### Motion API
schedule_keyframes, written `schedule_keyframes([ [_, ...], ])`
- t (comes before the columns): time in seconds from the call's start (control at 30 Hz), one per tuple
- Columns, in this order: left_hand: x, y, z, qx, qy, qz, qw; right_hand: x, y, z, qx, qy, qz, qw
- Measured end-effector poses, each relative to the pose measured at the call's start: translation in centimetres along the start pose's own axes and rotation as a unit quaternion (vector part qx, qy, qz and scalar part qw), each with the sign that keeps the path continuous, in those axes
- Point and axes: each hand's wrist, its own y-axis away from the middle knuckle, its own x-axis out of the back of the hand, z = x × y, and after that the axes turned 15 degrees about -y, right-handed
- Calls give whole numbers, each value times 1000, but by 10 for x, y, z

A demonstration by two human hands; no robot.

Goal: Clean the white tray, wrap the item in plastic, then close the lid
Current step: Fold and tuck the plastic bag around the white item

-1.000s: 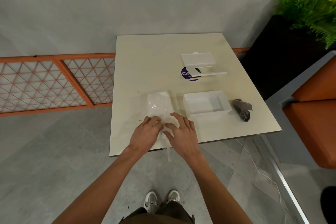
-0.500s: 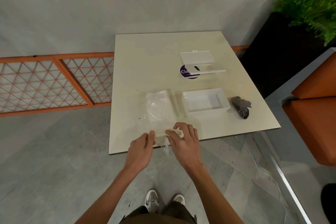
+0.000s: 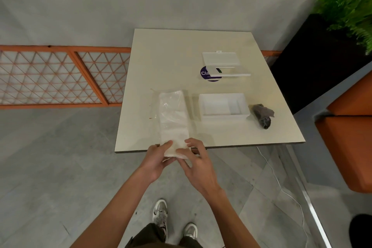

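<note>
Near edge of cream table [image 3: 171, 56] | left hand [image 3: 156, 160], right hand [image 3: 198, 165] both pinch clear plastic wrap [image 3: 173, 106] round white item [image 3: 175, 147] | wrapping underway; translucent lid [image 3: 220, 59] not yet closed

— What's inside the plastic bundle [image 3: 174, 119]?
— Can't tell. The film clouds it, and the left hand [image 3: 159, 159] and right hand [image 3: 198, 164] cover its near end.
— The purple sticker [image 3: 205, 73]?
— Only "Cla" reads; a white lid [image 3: 229, 74] lies across the rest.
— And the fern [image 3: 346, 4]?
— Blurred, and cut off by the right edge, like the orange seat [image 3: 350, 147].
</note>
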Motion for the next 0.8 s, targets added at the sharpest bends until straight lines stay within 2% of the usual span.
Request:
schedule_keyframes([
  [0.1,-4,5,-7,-12,-16,31,999,11,3,-9,-56,-105,22,993],
  [0.17,-8,12,-12,-17,-20,45,999,16,0,-19,-173,-174,90,965],
  [0.2,-9,15,-16,-20,-21,48,998,16,-4,-21,-258,-214,105,936],
  [0.27,-11,25,-26,-34,-36,41,998,16,-12,-19,-405,-322,89,851],
  [0.3,-12,30,-31,-42,-51,33,997,15,-15,-16,-446,-365,77,813],
  [0.33,-13,34,-37,-49,-65,23,996,14,-17,-12,-462,-386,66,795],
  [0.37,-13,38,-44,-53,-81,13,995,12,-16,-9,-462,-388,59,795],
  [0.47,-13,49,-60,-54,-119,-13,991,14,-8,-8,-426,-343,24,837],
  [0.57,-16,59,-62,-27,-123,3,992,21,9,-10,-420,-348,-9,838],
  [0.8,-42,67,-61,-30,54,-7,998,50,42,-22,-399,-372,-65,836],
])
